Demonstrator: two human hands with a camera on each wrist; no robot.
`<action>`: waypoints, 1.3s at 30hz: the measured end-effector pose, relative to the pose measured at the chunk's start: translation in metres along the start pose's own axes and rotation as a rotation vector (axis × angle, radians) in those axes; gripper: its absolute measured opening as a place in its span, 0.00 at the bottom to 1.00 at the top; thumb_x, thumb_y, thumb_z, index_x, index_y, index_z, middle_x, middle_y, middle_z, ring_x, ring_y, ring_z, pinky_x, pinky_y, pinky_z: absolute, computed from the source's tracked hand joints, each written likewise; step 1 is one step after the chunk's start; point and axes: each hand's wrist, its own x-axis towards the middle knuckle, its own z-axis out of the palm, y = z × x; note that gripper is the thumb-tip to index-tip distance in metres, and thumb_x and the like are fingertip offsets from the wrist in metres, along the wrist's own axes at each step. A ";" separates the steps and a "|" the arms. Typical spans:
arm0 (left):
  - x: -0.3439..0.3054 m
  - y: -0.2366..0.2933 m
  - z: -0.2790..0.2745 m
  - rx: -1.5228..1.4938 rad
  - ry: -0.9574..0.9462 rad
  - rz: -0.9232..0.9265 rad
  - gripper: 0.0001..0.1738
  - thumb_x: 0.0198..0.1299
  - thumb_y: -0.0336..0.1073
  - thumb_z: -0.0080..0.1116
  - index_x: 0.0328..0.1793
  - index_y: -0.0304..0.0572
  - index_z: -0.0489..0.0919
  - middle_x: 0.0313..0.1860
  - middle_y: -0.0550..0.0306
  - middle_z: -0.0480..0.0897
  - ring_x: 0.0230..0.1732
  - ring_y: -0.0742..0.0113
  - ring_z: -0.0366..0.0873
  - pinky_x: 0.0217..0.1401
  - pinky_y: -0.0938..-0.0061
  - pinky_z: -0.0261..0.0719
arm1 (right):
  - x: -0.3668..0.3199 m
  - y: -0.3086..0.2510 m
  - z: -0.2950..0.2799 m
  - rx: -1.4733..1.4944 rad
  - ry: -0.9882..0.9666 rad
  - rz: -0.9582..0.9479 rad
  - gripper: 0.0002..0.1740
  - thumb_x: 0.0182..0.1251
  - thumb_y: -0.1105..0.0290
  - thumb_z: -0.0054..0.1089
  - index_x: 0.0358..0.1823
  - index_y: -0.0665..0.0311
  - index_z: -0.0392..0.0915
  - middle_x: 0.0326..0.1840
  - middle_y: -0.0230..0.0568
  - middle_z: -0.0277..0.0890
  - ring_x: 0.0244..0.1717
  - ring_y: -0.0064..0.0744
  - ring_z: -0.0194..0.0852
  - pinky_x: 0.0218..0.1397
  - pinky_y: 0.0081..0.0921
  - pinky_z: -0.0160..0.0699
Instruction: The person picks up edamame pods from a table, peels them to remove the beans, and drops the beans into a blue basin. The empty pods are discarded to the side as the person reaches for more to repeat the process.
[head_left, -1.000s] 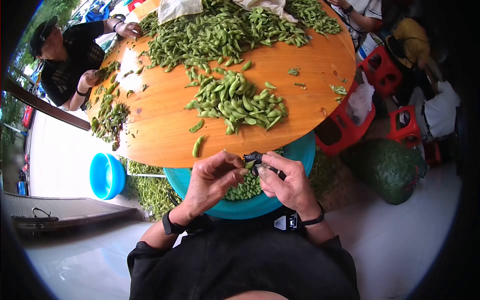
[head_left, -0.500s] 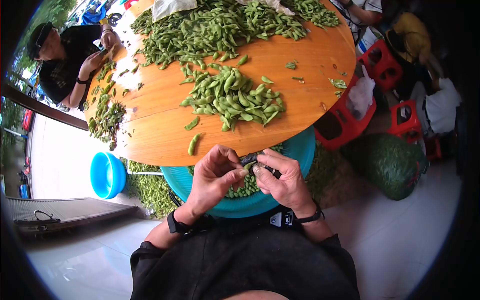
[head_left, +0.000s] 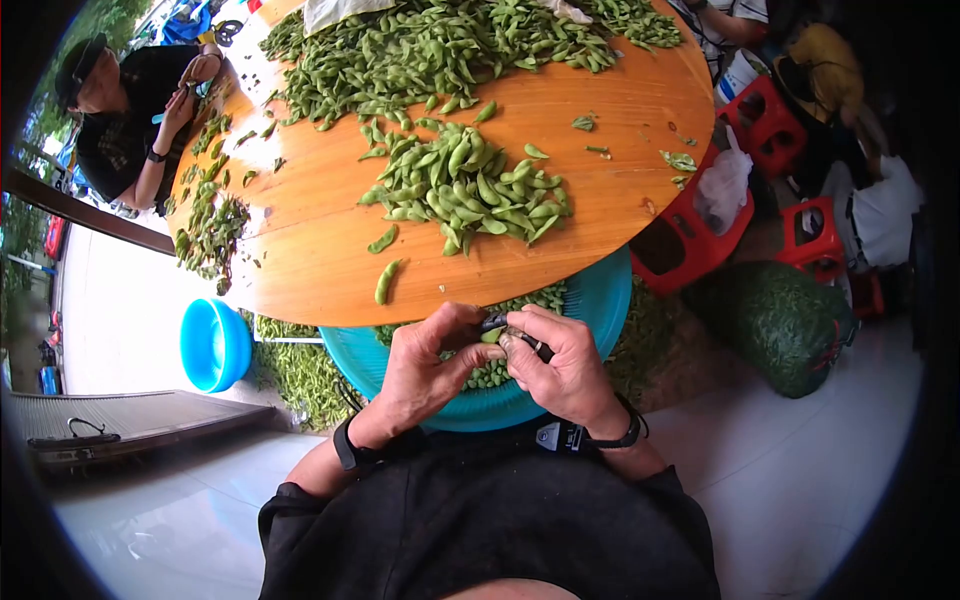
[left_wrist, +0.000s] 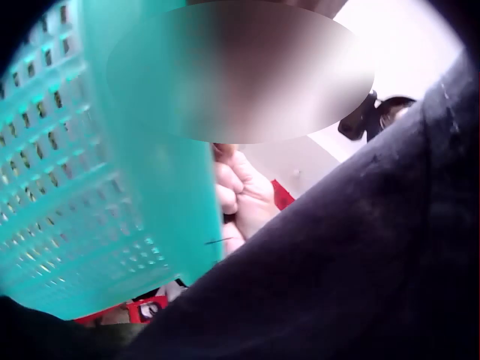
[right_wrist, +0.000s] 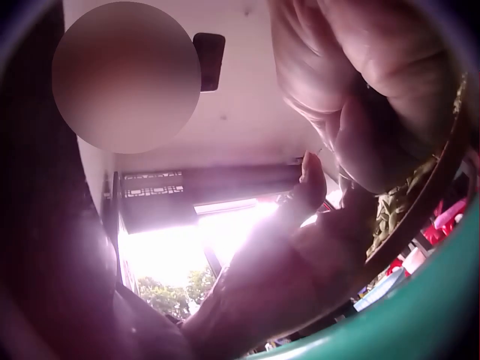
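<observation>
Over the turquoise colander point(head_left: 350, 365), my two hands meet at one green soybean pod point(head_left: 491, 337). My left hand point(head_left: 420, 352) pinches the pod between thumb and fingers. From the other side, my right hand point(head_left: 563, 368) grips it with thumb and index finger. A small black item point(head_left: 493, 322) lies at the fingertips, and another dark piece point(head_left: 543, 351) shows under the right fingers; what they are I cannot tell. Shelled green beans point(head_left: 545, 298) lie in the colander below. The left wrist view shows the colander's slotted wall point(left_wrist: 161, 172) close up.
A wooden table point(head_left: 310, 245) holds a small heap of pods point(head_left: 465, 190) and a large one point(head_left: 400, 70). Another person point(head_left: 125, 120) works at its left. A blue basin point(head_left: 215, 345) stands on the floor at left, red stools point(head_left: 690, 245) and a full green sack point(head_left: 765, 325) at right.
My hands stay together over the colander; the left thumb and fingers have closed nearer the right hand around the pod. The person at the left has drawn both hands together off the table.
</observation>
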 end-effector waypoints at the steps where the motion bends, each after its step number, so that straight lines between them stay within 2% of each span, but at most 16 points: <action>1: 0.001 0.004 0.000 0.243 0.019 0.145 0.18 0.59 0.23 0.69 0.53 0.32 0.76 0.42 0.50 0.86 0.43 0.60 0.87 0.44 0.72 0.84 | 0.000 -0.002 0.000 -0.086 0.019 -0.032 0.09 0.70 0.80 0.56 0.48 0.79 0.76 0.33 0.36 0.71 0.23 0.19 0.71 0.23 0.20 0.67; 2: 0.001 0.006 0.000 0.486 0.039 0.290 0.17 0.58 0.22 0.69 0.52 0.31 0.77 0.43 0.47 0.87 0.44 0.56 0.88 0.47 0.70 0.84 | 0.000 -0.002 0.001 -0.172 0.037 -0.063 0.09 0.68 0.80 0.58 0.47 0.78 0.76 0.32 0.38 0.71 0.23 0.23 0.72 0.24 0.22 0.68; 4: 0.000 0.002 -0.001 0.485 0.059 0.283 0.18 0.57 0.21 0.68 0.54 0.30 0.79 0.42 0.42 0.86 0.43 0.49 0.87 0.45 0.69 0.84 | 0.001 -0.002 0.006 -0.299 0.084 -0.147 0.09 0.66 0.81 0.58 0.46 0.77 0.77 0.31 0.42 0.71 0.24 0.30 0.73 0.26 0.26 0.69; 7: 0.001 0.005 -0.005 0.500 0.028 0.274 0.18 0.62 0.24 0.64 0.59 0.30 0.78 0.38 0.48 0.86 0.39 0.59 0.87 0.40 0.72 0.83 | 0.000 -0.003 0.015 -0.463 0.159 -0.239 0.10 0.62 0.83 0.59 0.45 0.75 0.77 0.31 0.47 0.70 0.27 0.42 0.74 0.30 0.32 0.71; 8: 0.001 0.009 -0.007 0.233 -0.022 0.023 0.18 0.65 0.25 0.62 0.60 0.30 0.78 0.35 0.52 0.84 0.35 0.65 0.84 0.38 0.73 0.81 | -0.001 -0.003 0.017 -0.501 0.188 -0.246 0.10 0.61 0.83 0.59 0.45 0.74 0.77 0.31 0.48 0.70 0.29 0.48 0.73 0.32 0.35 0.72; 9: 0.000 0.010 -0.009 -0.037 -0.070 -0.225 0.17 0.68 0.27 0.60 0.62 0.30 0.77 0.32 0.56 0.83 0.31 0.71 0.81 0.35 0.75 0.79 | -0.002 -0.002 0.021 -0.501 0.183 -0.248 0.10 0.61 0.83 0.59 0.45 0.74 0.77 0.31 0.48 0.70 0.29 0.48 0.73 0.32 0.35 0.72; 13: -0.001 0.010 0.000 -0.178 -0.028 -0.188 0.16 0.71 0.27 0.54 0.62 0.28 0.77 0.33 0.61 0.78 0.29 0.79 0.74 0.32 0.79 0.75 | -0.001 0.003 0.034 -0.660 0.286 -0.356 0.11 0.60 0.85 0.60 0.45 0.73 0.77 0.34 0.48 0.69 0.30 0.49 0.74 0.32 0.37 0.74; 15: -0.002 0.009 0.004 0.137 0.019 -0.007 0.19 0.70 0.24 0.48 0.65 0.28 0.75 0.44 0.57 0.80 0.43 0.73 0.77 0.49 0.78 0.77 | -0.001 0.003 0.037 -0.689 0.292 -0.384 0.12 0.59 0.86 0.60 0.45 0.73 0.77 0.35 0.48 0.69 0.31 0.49 0.74 0.33 0.37 0.75; 19: -0.002 0.011 0.006 0.175 0.050 -0.005 0.20 0.68 0.24 0.47 0.65 0.28 0.76 0.50 0.56 0.78 0.50 0.72 0.76 0.53 0.79 0.75 | 0.000 0.006 0.040 -0.749 0.270 -0.410 0.15 0.58 0.88 0.60 0.47 0.74 0.76 0.36 0.50 0.68 0.32 0.50 0.74 0.33 0.38 0.76; 24: 0.000 0.007 0.003 -0.268 0.073 -0.311 0.20 0.67 0.27 0.45 0.61 0.29 0.79 0.55 0.54 0.79 0.51 0.69 0.77 0.56 0.77 0.75 | 0.001 0.005 0.041 -0.826 0.254 -0.426 0.15 0.58 0.87 0.60 0.48 0.75 0.75 0.36 0.53 0.67 0.32 0.51 0.74 0.34 0.38 0.77; 27: 0.001 -0.006 0.003 -0.604 0.087 -0.227 0.20 0.66 0.26 0.45 0.61 0.30 0.79 0.55 0.56 0.79 0.49 0.72 0.77 0.53 0.78 0.75 | 0.001 0.006 0.042 -0.884 0.226 -0.435 0.14 0.59 0.87 0.60 0.48 0.75 0.75 0.37 0.54 0.67 0.32 0.51 0.74 0.34 0.38 0.78; 30: 0.000 -0.014 0.002 -0.624 0.081 -0.164 0.20 0.68 0.25 0.44 0.63 0.30 0.78 0.53 0.58 0.79 0.46 0.75 0.75 0.50 0.78 0.75 | 0.003 0.009 0.042 -0.893 0.239 -0.484 0.14 0.60 0.86 0.60 0.48 0.74 0.76 0.37 0.52 0.68 0.32 0.50 0.75 0.34 0.37 0.78; 32: -0.002 -0.011 0.001 -0.619 0.043 -0.185 0.21 0.69 0.24 0.45 0.66 0.31 0.75 0.52 0.57 0.79 0.44 0.76 0.75 0.47 0.78 0.75 | 0.006 0.012 0.037 -0.719 0.275 -0.467 0.13 0.61 0.83 0.59 0.49 0.72 0.76 0.36 0.50 0.69 0.31 0.45 0.76 0.31 0.33 0.78; 35: -0.004 0.006 0.001 -0.479 -0.042 -0.231 0.23 0.71 0.24 0.48 0.72 0.34 0.71 0.51 0.56 0.79 0.42 0.75 0.75 0.43 0.78 0.75 | 0.006 0.008 0.029 -0.603 0.310 -0.405 0.11 0.62 0.82 0.59 0.46 0.72 0.77 0.35 0.49 0.71 0.32 0.47 0.76 0.32 0.36 0.77; 37: -0.007 -0.002 0.001 -0.357 -0.133 -0.156 0.33 0.66 0.20 0.53 0.77 0.33 0.62 0.46 0.57 0.80 0.36 0.76 0.73 0.39 0.80 0.76 | 0.005 0.003 0.018 -0.561 0.319 -0.342 0.09 0.61 0.82 0.58 0.44 0.73 0.77 0.34 0.49 0.72 0.31 0.49 0.76 0.33 0.37 0.76; 39: -0.011 0.000 -0.004 0.072 -0.206 0.010 0.25 0.64 0.24 0.60 0.69 0.34 0.73 0.42 0.50 0.85 0.38 0.65 0.83 0.43 0.72 0.82 | -0.003 0.000 -0.001 -0.526 0.370 -0.248 0.09 0.61 0.82 0.58 0.43 0.73 0.77 0.34 0.47 0.72 0.31 0.43 0.76 0.33 0.34 0.74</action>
